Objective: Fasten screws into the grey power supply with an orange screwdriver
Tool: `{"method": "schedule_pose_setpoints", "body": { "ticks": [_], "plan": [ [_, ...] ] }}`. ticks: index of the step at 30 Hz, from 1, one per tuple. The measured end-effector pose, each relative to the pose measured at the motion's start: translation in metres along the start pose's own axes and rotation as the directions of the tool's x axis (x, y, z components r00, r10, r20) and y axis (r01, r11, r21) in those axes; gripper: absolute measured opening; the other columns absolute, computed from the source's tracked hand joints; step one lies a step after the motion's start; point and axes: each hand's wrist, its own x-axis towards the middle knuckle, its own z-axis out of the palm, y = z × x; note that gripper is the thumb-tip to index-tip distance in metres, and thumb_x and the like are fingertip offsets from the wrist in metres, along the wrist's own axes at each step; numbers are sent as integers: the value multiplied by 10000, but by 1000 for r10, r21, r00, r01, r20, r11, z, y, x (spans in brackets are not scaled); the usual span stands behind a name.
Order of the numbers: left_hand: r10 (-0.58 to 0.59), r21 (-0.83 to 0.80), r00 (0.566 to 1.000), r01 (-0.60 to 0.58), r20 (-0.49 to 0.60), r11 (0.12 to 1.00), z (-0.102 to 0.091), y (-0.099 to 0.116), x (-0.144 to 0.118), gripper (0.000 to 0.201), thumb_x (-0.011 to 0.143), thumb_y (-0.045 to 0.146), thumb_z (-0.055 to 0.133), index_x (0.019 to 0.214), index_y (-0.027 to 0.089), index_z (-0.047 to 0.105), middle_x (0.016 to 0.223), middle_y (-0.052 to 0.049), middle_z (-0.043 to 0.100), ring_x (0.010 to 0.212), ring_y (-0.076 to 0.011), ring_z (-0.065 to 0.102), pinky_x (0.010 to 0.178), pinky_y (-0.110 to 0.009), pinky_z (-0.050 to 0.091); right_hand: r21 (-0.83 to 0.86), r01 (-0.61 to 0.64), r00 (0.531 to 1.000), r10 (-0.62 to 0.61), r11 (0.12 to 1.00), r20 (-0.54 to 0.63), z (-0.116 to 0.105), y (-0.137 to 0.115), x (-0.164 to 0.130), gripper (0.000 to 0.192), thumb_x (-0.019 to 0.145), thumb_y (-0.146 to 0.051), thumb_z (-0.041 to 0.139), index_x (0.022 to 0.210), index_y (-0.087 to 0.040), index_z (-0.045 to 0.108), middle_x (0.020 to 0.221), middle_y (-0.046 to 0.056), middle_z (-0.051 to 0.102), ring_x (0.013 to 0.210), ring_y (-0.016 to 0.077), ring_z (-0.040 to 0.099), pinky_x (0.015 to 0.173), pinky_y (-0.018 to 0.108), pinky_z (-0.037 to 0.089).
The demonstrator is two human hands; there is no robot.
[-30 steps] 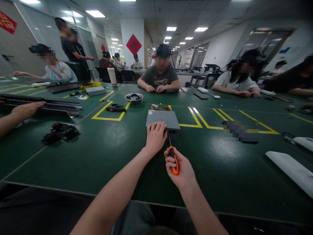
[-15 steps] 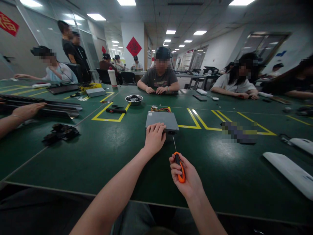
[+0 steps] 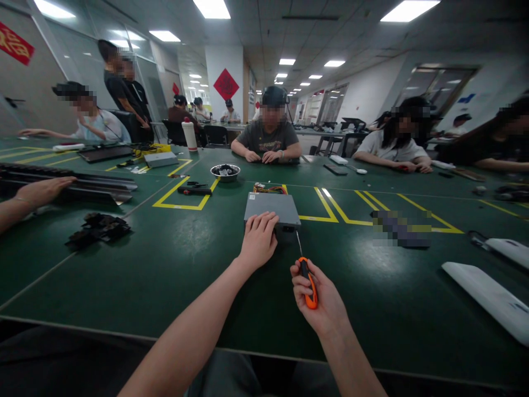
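A grey metal computer power supply [image 3: 270, 205] lies on the green table in front of me, its coloured cables [image 3: 268, 189] bunched at the far side. My left hand [image 3: 259, 238] grips its near left part, fingers over the top and thumb against the near face. In my right hand [image 3: 316, 292] is an orange and black screwdriver [image 3: 308, 282], fingers closed around the handle. Its thin shaft points away from me, the tip close to the near face by the power socket. Whether the tip touches a screw is too small to tell.
On the left lie black parts [image 3: 99, 230], and another person's hand [image 3: 45, 193] rests on long metal rails [image 3: 91, 184]. Farther off stand a metal bowl [image 3: 225, 172] of small parts and a black tool [image 3: 194, 189]. White devices [image 3: 487, 298] lie right. People sit around the table.
My right hand and the screwdriver have shifted slightly to the right, with the tip still near the socket. My left hand stays on the power supply. The whole view has tilted a little.
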Motion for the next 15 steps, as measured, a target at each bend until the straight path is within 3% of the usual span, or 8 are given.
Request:
{"method": "schedule_pose_setpoints", "body": {
  "ticks": [9, 15],
  "plan": [
    [6, 5, 1000, -6, 1, 1000, 1, 0, 0, 419, 785, 151, 463, 1202, 189, 450, 1267, -61, 495, 1203, -202, 393, 1044, -398, 236, 14, -28, 1000, 28, 1000, -7, -1, -4, 9, 157, 877, -210, 408, 860, -98, 517, 713, 19, 505, 410, -4, 381, 310, 74, 334],
    [13, 16, 1000, -13, 9, 1000, 0, 0, 1, 410, 793, 157, 453, 1202, 182, 451, 1274, -60, 489, 1204, -201, 390, 1046, -396, 231, 12, 45, 998, -44, 999, -54, 4, -6, 4, 45, 837, -105, 456, 857, -105, 496, 745, 23, 482, 462, 4, 415, 316, 62, 333]
  ]
}}
